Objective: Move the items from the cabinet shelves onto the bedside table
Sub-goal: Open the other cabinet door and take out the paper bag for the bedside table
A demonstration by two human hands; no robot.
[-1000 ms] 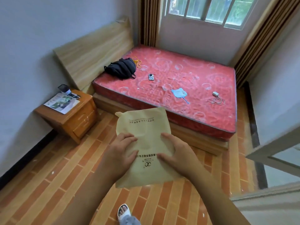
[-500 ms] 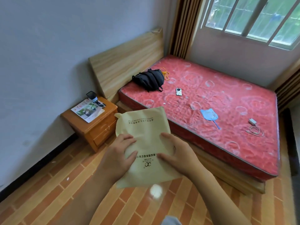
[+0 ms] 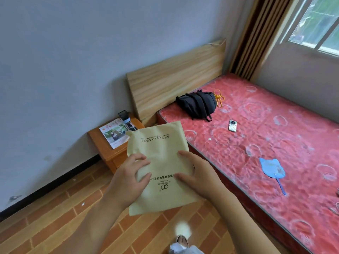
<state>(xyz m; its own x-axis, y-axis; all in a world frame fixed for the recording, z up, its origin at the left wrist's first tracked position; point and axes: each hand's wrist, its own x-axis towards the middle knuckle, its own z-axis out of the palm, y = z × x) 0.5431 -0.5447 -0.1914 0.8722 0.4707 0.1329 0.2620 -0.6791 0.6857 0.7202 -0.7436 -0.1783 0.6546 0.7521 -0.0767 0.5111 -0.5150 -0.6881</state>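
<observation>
Bedside table [image 3: 102, 143] beyond, both hands [image 3: 128, 178] grip a flat beige bag [image 3: 161, 154].

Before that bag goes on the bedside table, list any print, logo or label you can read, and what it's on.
Beige bag, held by left hand and right hand: upside-down logo, Latin line and Chinese lines; too small to read.
Calendar sheet on bedside table: red script, blurred.
Bottle, phone: nothing legible.

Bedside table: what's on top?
On the bedside table: a printed sheet and a dark bottle. The beige bag covers the table's near right corner, so anything there is unseen.
</observation>
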